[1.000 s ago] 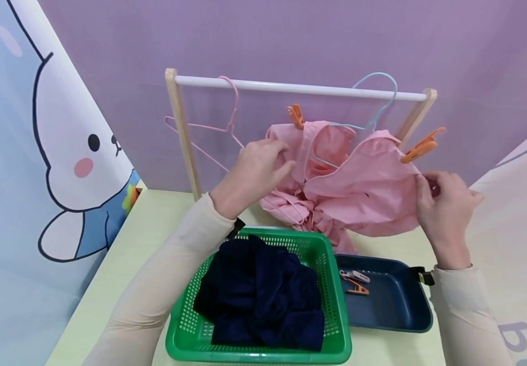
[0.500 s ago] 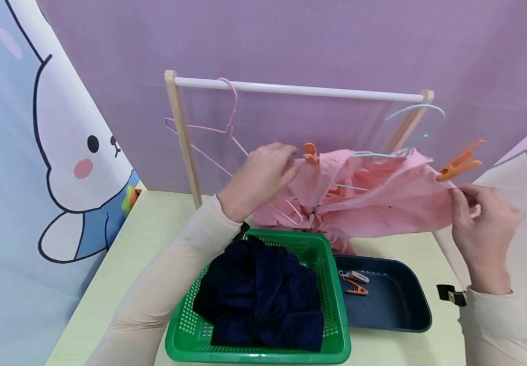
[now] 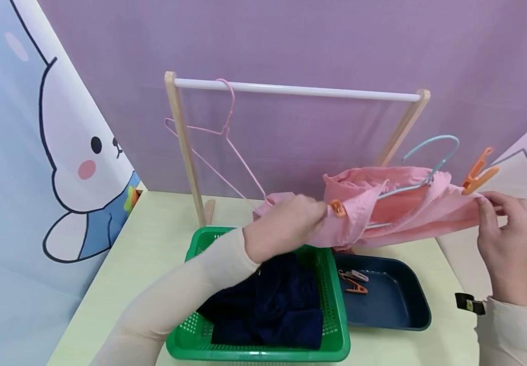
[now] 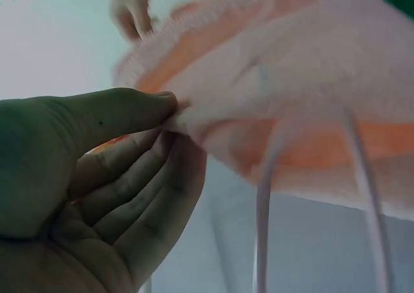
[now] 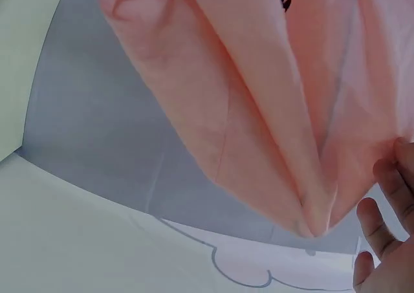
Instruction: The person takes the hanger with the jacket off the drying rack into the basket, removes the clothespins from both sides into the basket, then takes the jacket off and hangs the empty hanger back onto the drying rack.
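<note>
The left hand (image 3: 286, 226) pinches one end of the pink garment (image 3: 396, 211); the right hand (image 3: 513, 239) pinches the other, so the cloth stretches sideways between them, its long axis left to right, above the navy tray (image 3: 405, 305). The green basket (image 3: 337, 325) sits under the left arm, the rack rail (image 3: 300, 90) well above.

Left hand (image 3: 286, 226) motion-blurred at centre of head view; fingertips lost behind pink garment (image 3: 396, 213), so the grip is unreadable there (left wrist view shows thumb against cloth, itself soft-focused). Right hand (image 5: 388, 241) cut off by lower right corner of right wrist view; only fingertips show. Navy cloth (image 3: 268, 310) partly covered by the left forearm. Clips in blue tray (image 3: 405, 315): too small to count surely. Green basket (image 3: 337, 335) clipped by bottom edge.
</note>
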The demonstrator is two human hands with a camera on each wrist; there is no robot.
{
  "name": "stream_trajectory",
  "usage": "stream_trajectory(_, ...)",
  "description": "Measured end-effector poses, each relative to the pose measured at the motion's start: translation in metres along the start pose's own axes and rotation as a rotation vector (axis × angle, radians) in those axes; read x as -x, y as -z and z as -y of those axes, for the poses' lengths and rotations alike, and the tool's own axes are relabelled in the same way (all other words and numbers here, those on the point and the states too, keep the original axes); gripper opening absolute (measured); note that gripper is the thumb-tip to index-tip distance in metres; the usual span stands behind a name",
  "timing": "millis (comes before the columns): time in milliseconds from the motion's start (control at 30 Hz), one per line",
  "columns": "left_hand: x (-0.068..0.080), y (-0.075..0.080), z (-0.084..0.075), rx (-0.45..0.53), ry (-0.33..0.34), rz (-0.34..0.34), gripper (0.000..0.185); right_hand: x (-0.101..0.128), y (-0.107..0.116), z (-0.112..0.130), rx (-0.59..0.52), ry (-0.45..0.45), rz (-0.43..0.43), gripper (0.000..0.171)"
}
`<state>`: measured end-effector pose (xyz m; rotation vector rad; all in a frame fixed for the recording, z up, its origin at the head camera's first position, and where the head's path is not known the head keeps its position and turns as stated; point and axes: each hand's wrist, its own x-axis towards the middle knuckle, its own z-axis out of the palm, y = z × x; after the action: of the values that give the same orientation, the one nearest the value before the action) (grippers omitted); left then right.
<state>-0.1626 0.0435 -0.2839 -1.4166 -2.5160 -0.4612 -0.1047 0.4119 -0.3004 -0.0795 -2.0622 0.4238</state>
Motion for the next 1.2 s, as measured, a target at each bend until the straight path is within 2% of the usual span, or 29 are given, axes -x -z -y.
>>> stream_trajectory(100, 0.013, -0.010, -0.011, 0.072, -0.032, 0.014, 0.016, 0.002, -0.002, -0.009, 0.015, 0.020, 0.046, 0.020)
stream_trajectory(233, 0.037, -0.016, -0.014, 0.130, 0.006, 0.017, 0.015, 0.005, -0.001, -0.001, 0.001, 0.098, 0.067, 0.021)
stream_trajectory(500, 0.097, -0.001, 0.005, 0.180, 0.121, -0.108, 0.017, 0.017, 0.007, 0.067, -0.131, 0.323, -0.043, 0.059)
stream_trajectory(600, 0.120, 0.009, 0.015, 0.178, 0.155, -0.155, 0.014, 0.023, 0.008, 0.087, -0.174, 0.388, -0.059, 0.061)
stream_trajectory(667, 0.135, 0.016, 0.022, 0.191, 0.183, -0.179, 0.006, 0.028, 0.007, 0.097, -0.204, 0.424, -0.047, 0.059)
stream_trajectory(700, 0.142, 0.020, 0.026, 0.205, 0.198, -0.181, 0.004, 0.030, 0.007, 0.101, -0.217, 0.446, -0.037, 0.058)
stream_trajectory(767, 0.155, 0.029, 0.032, 0.240, 0.235, -0.179, 0.015, 0.034, 0.005, 0.109, -0.237, 0.486, -0.006, 0.055)
stream_trajectory(900, 0.178, 0.043, 0.041, 0.267, 0.328, -0.137, 0.028, 0.044, 0.002, 0.122, -0.277, 0.561, 0.070, 0.050)
stream_trajectory(967, 0.188, 0.047, 0.044, 0.269, 0.373, -0.108, 0.028, 0.050, 0.000, 0.126, -0.294, 0.584, 0.121, 0.048)
stream_trajectory(1067, 0.201, 0.046, 0.046, 0.272, 0.421, -0.064, 0.026, 0.062, -0.003, 0.128, -0.311, 0.604, 0.213, 0.044)
stream_trajectory(1200, 0.217, 0.035, 0.048, 0.303, 0.464, -0.014, 0.020, 0.082, -0.008, 0.127, -0.330, 0.596, 0.328, 0.042)
